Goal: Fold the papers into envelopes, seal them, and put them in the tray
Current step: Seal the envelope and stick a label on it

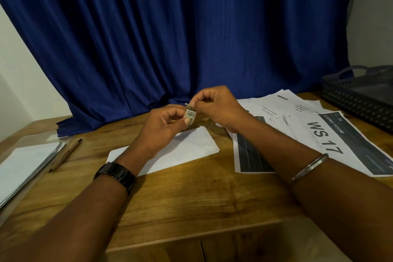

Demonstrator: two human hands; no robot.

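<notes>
A white folded envelope (180,151) lies flat on the wooden table (191,204) at centre frame, partly under the raised hands. The left hand (163,125) pinches a small square piece (190,115), too small to identify. The right hand (217,106) pinches its top edge. At the right edge, a dark perforated tray (357,100) is cut off and shows only its floor.

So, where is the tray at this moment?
In the head view, the dark tray stands at the far right edge of the wooden table, just behind the printed papers.
</notes>
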